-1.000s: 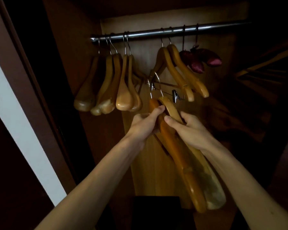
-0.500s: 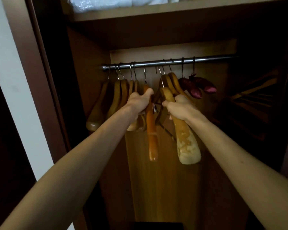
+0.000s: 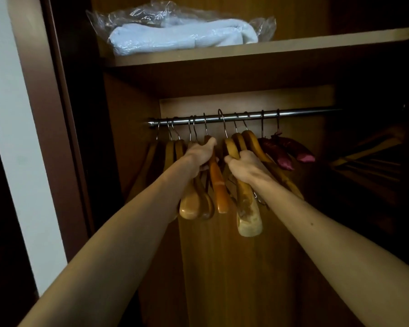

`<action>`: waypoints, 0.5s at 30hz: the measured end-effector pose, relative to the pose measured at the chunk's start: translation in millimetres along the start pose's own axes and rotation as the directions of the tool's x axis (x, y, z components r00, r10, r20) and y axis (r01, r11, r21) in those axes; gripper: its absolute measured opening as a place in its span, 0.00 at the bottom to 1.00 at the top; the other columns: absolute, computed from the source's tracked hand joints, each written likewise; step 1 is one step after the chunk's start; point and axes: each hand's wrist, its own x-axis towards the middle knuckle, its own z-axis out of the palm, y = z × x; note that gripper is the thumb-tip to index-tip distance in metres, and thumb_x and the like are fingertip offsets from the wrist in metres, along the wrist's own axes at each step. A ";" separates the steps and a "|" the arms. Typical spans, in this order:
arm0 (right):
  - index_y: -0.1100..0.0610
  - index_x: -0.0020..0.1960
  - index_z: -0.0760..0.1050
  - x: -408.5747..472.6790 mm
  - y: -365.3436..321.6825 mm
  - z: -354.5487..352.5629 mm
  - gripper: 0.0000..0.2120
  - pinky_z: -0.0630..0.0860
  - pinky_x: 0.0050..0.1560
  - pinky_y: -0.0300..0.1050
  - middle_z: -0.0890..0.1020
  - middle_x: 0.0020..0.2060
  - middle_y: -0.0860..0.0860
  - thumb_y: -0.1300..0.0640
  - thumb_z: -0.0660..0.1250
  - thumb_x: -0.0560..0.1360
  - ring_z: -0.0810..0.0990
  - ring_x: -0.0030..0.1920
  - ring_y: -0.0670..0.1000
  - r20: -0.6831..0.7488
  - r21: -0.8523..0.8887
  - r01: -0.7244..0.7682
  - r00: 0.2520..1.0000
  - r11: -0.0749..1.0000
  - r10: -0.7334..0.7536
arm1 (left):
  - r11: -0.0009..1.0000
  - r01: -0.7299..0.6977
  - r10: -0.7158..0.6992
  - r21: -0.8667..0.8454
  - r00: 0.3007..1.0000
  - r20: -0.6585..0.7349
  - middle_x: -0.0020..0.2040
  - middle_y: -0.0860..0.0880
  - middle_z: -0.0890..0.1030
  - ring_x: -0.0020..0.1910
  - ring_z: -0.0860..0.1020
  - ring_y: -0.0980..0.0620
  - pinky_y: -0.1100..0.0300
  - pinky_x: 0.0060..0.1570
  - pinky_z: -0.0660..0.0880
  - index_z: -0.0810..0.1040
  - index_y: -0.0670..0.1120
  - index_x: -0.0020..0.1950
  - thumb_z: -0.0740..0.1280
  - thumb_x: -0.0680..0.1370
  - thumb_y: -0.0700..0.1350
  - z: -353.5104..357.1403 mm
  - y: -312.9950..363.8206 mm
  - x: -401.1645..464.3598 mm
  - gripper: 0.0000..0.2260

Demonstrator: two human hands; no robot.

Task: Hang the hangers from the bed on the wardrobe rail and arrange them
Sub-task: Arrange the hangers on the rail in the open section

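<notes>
A: Hangers, two in hand. Pale worn wooden hanger (image 3: 248, 208) nearest, its broad scuffed end hanging lowest toward the camera. Right hand (image 3: 242, 162) has fingers curled round its upper shoulder.

B: And the left?

A: Left hand (image 3: 200, 154) grips the orange-brown wooden hanger (image 3: 219, 185) near its neck, fingers wrapped, thumb up along the top. Both arms reach forward about equally; neither is clearly nearer.

B: Long axes?

A: Both run steeply down and toward the viewer from the hooks, roughly parallel, a narrow gap between them. Hooks sit straight above the fingers.

B: On the rail?

A: The orange one's hook appears looped over the chrome wardrobe rail (image 3: 305, 112). The pale one's hook (image 3: 222, 123) rises just above the rail line; whether it is seated I cannot tell.

B: So the next move?

A: My judgement: lowering the right hand to seat that hook, then sliding sideways along the rail to even the spacing.

B: Neighbours?

A: A cluster of tan wooden hangers (image 3: 191, 201) to the left, two more just right of the right hand, then two dark red padded hangers (image 3: 286, 154). Farthest, on the shelf above, a folded pale blue blanket in clear plastic (image 3: 182, 35).
</notes>
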 end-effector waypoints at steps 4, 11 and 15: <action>0.56 0.55 0.72 17.6 -4.4 6.0 0.11 0.70 0.48 0.45 0.76 0.46 0.50 0.48 0.61 0.83 0.74 0.46 0.50 -0.013 0.031 -0.005 1.000 1.000 0.005 | 0.999 -0.002 0.002 0.036 1.000 0.002 0.48 0.45 0.84 0.49 0.83 0.48 0.50 0.56 0.79 0.77 0.45 0.58 0.64 0.79 0.60 2.3 4.3 18.8 0.20; 0.57 0.50 0.78 46.4 -11.2 13.9 0.13 0.77 0.47 0.48 0.80 0.42 0.52 0.48 0.63 0.81 0.81 0.48 0.54 -0.041 0.012 0.046 0.998 0.999 -0.046 | 0.993 -0.055 0.060 0.107 0.997 -0.038 0.51 0.44 0.81 0.48 0.80 0.47 0.50 0.55 0.79 0.76 0.46 0.54 0.64 0.79 0.61 7.8 7.8 52.1 0.18; 0.56 0.53 0.75 54.9 -12.7 14.4 0.12 0.68 0.36 0.43 0.76 0.41 0.49 0.47 0.61 0.83 0.77 0.45 0.51 -0.018 -0.030 0.033 0.999 0.999 -0.034 | 0.993 -0.050 0.055 0.108 0.998 -0.043 0.54 0.44 0.79 0.54 0.79 0.45 0.50 0.59 0.78 0.72 0.45 0.57 0.62 0.80 0.60 6.8 4.8 65.0 0.19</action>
